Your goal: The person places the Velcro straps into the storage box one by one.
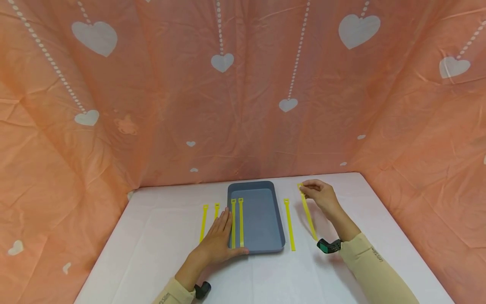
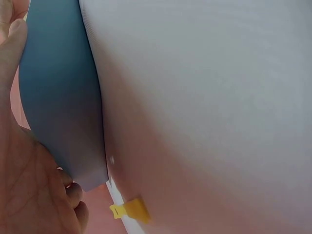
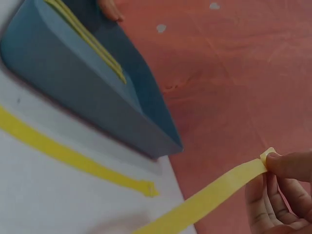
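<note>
R hand (image 1: pixel 320 196): lower right of head frame; thumb + fingertips pinched tight on one end of a yellow strap, other fingers curled below in R wrist view.
Held strap (image 1: pixel 308 215): slotted end at the fingertips, rest slants down, lower end just beside R wrist unit (image 1: pixel 328 246) in head view.
L hand (image 1: pixel 217 244): bottom ctr of head frame, not clenched; fingers extended along tray's left wall, thumb at its near edge, touching both.
Tray (image 1: pixel 265 223): blue-grey, lower ctr, rectangular w/ raised rim.
Straps in tray (image 1: pixel 241 223): 2, side by side at tray's left, slotted ends up-frame.
Strap R of tray (image 1: pixel 290 226): 1, flat on table, btwn tray & held strap.
Straps L of tray (image 1: pixel 203 221): 2, lower left of ctr, one partly behind L hand.
R sleeve (image 1: pixel 376 270): beige, lower right; small dark lettering, too small to read.
L sleeve (image 1: pixel 174 293): beige, bottom edge; similar lettering, likewise unclear.
L wrist unit (image 1: pixel 203 290): black, bottom ctr-left.
Table (image 1: pixel 152 236): white cover, lower half.
Backdrop (image 1: pixel 171 105): orange-pink cloth, white hearts + dotted strings, upper half & both sides.
</note>
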Available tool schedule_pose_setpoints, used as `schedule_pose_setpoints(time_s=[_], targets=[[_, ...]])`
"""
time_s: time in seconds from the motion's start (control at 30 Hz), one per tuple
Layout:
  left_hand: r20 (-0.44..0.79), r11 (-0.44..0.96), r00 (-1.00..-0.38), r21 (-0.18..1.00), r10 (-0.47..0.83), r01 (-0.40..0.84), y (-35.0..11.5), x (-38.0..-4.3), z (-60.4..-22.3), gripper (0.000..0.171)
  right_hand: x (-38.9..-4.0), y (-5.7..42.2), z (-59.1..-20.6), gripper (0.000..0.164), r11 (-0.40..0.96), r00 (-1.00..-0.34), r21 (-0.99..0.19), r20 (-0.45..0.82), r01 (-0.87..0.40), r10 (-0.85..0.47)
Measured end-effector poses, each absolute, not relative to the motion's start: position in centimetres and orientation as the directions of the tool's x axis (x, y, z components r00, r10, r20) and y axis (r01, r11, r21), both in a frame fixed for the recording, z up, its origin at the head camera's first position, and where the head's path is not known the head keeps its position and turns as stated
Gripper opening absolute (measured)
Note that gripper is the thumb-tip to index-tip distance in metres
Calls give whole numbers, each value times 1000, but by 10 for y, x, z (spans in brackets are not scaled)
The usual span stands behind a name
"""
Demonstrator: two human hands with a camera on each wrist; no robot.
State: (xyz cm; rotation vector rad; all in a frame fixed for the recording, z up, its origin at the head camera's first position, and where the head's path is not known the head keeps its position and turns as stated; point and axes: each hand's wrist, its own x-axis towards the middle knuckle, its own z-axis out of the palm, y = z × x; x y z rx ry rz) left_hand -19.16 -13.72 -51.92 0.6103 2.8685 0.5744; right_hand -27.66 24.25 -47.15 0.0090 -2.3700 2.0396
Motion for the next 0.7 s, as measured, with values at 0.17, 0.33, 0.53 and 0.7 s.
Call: schedule_pose_setpoints(time_s=[0.17,0.33,0.53,0.7], targets=[[-57,836,-905,412,421,363,-137,-191,-519,137,-273,236,-462,36,127,-998,-990,55,-57,-13],[-40,828,-903,419,427,373,-138,-191,-521,137,-269,228,-450,36,105,-996,-991,80,-83,-29],[-57,842,-906,398,419,364,-136,-190,-518,136,-263,214,-436,32,66,-995,-993,92,-95,-44],[-65,855,-909,370,413,362,-136,-190,-515,135,-258,201,-426,28,5,-989,-991,131,-132,-72]])
